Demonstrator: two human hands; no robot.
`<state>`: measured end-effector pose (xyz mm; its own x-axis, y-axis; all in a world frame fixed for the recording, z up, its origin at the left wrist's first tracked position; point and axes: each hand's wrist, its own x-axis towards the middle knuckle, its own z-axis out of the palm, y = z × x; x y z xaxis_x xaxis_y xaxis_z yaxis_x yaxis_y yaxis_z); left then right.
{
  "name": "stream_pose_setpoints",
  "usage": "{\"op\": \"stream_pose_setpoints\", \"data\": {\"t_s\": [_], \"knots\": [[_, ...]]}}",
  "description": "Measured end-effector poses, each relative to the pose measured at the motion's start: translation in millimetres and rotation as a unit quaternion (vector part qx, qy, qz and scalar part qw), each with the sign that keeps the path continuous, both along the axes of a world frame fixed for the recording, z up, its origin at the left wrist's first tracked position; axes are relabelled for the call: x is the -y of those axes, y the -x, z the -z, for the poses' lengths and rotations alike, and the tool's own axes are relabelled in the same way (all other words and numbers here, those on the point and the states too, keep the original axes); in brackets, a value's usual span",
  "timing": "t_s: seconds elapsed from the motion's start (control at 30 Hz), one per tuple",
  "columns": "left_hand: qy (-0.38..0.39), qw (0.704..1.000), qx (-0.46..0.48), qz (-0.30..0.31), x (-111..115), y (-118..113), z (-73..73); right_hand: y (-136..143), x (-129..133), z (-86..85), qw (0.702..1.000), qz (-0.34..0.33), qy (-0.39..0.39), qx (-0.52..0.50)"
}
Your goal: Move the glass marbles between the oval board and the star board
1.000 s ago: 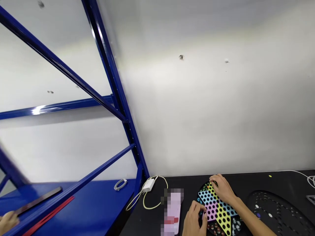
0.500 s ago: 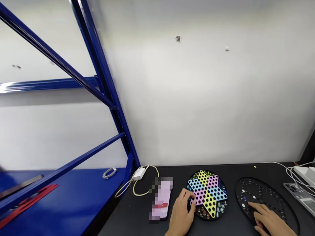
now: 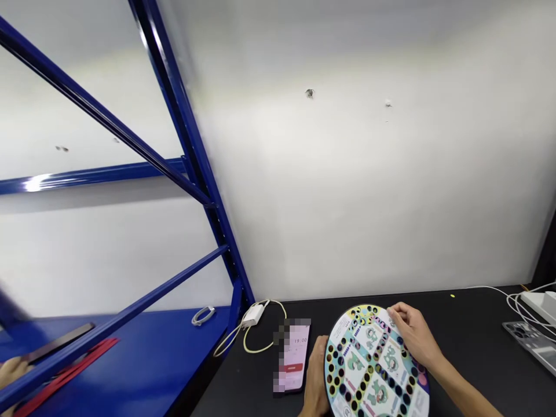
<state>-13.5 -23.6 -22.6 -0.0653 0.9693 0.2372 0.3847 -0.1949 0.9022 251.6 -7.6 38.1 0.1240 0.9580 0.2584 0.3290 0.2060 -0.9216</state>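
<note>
A round game board (image 3: 354, 364) with printed green dinosaurs and rows of holes faces up in front of me. Its left rim is in the grip of my left hand (image 3: 316, 376), whose fingers are partly behind the edge. My right hand (image 3: 414, 336) grasps the upper right rim, thumb on top. Bits of yellow, pink and blue show through the holes, so the star-patterned board seems to be right underneath; I cannot tell whether the two touch. The lower edge of the board runs out of the picture.
Left of the board lies a phone (image 3: 295, 359) with a lit screen, near a white charger (image 3: 253, 315) and cable. A second phone (image 3: 532, 341) and white cables are at right. Blue shelving (image 3: 174, 365) stands left, with another person's hand (image 3: 13, 373) at its far edge.
The dark round board has left its place at right. It is now in both hands, printed side up, over the star board. Another person's hand has appeared at far left.
</note>
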Motion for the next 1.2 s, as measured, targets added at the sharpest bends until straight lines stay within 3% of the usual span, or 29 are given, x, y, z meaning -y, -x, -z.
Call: {"op": "stream_pose_setpoints", "data": {"t_s": [0.1,0.2,0.3,0.43,0.53,0.63,0.8,1.2], "knots": [[0.009,0.998,0.052,-0.019,-6.3,2.4,11.7,4.9,-40.4,40.0,0.998,0.042,0.037,0.040],[0.026,0.998,-0.045,-0.028,-9.9,-1.0,21.0,-0.8,-64.2,66.1,0.994,0.076,0.044,0.062],[0.047,0.976,-0.214,-0.013,-11.7,-4.9,27.0,-3.5,-65.9,82.9,0.992,0.068,0.045,0.093],[0.048,0.970,-0.237,-0.017,-12.8,-3.9,28.9,-2.3,-45.1,99.7,0.972,-0.014,0.082,0.219],[0.045,0.958,-0.284,0.008,-12.8,-2.7,24.1,-2.5,-29.4,97.3,0.947,-0.064,0.101,0.298],[0.065,0.930,-0.359,0.034,-11.3,-4.1,14.2,-2.2,-22.8,83.2,0.912,-0.111,0.119,0.375],[0.117,0.904,-0.407,0.059,-6.1,-8.0,-0.9,0.1,-23.0,70.1,0.886,-0.127,0.143,0.423],[0.085,0.935,-0.341,0.044,0.3,-8.4,-9.6,-1.6,-17.7,83.6,0.932,-0.075,0.082,0.344]]}}
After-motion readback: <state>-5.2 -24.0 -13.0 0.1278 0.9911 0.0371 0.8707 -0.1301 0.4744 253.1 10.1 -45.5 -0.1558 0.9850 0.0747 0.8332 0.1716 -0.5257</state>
